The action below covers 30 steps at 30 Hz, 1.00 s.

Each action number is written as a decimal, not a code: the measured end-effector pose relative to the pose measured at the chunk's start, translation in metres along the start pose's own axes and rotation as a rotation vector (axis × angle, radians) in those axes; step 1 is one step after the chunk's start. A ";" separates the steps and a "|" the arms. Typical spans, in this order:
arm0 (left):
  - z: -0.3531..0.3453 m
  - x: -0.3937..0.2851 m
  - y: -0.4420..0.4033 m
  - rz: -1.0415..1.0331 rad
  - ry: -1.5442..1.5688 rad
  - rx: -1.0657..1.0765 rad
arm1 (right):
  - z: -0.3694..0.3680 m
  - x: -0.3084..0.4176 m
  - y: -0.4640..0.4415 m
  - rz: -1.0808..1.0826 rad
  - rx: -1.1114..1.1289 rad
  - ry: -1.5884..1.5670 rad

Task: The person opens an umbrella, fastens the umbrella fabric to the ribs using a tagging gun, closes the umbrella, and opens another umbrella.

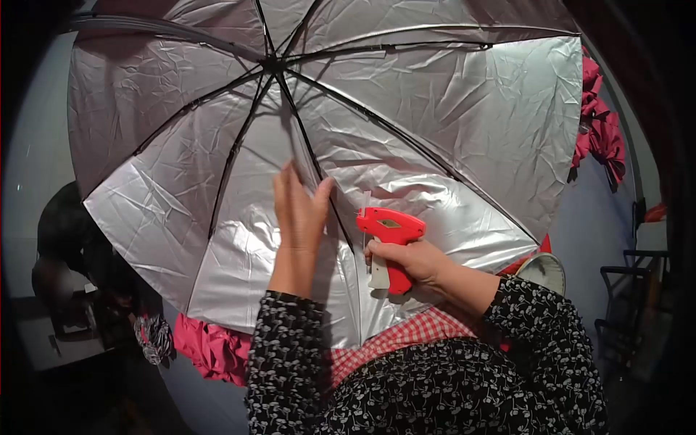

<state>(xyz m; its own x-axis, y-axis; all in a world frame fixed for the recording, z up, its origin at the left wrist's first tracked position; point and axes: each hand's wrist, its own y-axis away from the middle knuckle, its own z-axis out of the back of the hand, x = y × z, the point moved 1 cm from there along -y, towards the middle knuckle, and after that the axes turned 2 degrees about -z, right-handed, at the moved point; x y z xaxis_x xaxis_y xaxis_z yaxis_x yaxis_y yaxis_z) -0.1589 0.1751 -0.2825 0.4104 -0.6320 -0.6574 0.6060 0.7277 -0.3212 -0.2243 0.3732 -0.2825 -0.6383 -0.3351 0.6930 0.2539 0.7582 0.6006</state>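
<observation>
An opened umbrella (464, 109) with a silver lining spreads before me, its inside facing me. Dark metal ribs (373, 118) fan out from a black hub (272, 64) near the top. My right hand (424, 264) is wrapped around the grip of a red tagging gun (391, 225) with a whitish trigger. The gun's nose points up and left, with a small clear piece sticking up from it. My left hand (299, 210) is raised in front of the lining beside a rib, thumb apart and fingers slightly blurred. Nothing shows in it.
Bunched pink fabric (212, 349) lies below the umbrella at the left, and more pink fabric (600, 123) is at the far right. A bundle of grey strands (153, 338) sits at the lower left. Another person (72, 232) is at the left. Dark metal frames (627, 272) stand at the right.
</observation>
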 end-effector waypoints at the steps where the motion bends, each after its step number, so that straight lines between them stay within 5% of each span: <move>1: -0.003 -0.001 0.001 -0.024 0.002 -0.020 | 0.004 0.003 -0.001 -0.028 -0.012 -0.004; 5: -0.005 -0.001 0.007 -0.010 0.062 0.034 | 0.010 0.015 -0.008 -0.077 -0.014 -0.058; 8: 0.004 0.001 0.006 0.288 0.349 0.157 | -0.001 0.028 -0.027 -0.070 0.017 -0.108; 11: 0.004 0.008 0.007 0.313 0.501 0.177 | -0.018 0.056 -0.068 0.054 0.174 -0.111; 13: 0.001 0.006 0.008 0.314 0.580 0.166 | -0.022 0.072 -0.089 0.134 -0.042 0.073; 30: 0.004 0.004 0.009 0.344 0.705 0.172 | -0.019 0.090 -0.089 0.068 0.239 -0.029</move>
<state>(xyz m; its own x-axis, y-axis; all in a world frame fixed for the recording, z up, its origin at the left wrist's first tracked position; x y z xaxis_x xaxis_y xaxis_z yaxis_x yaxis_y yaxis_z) -0.1495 0.1786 -0.2854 0.1009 -0.0212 -0.9947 0.6441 0.7634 0.0491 -0.2911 0.2649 -0.2664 -0.6471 -0.2649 0.7149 0.1202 0.8905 0.4388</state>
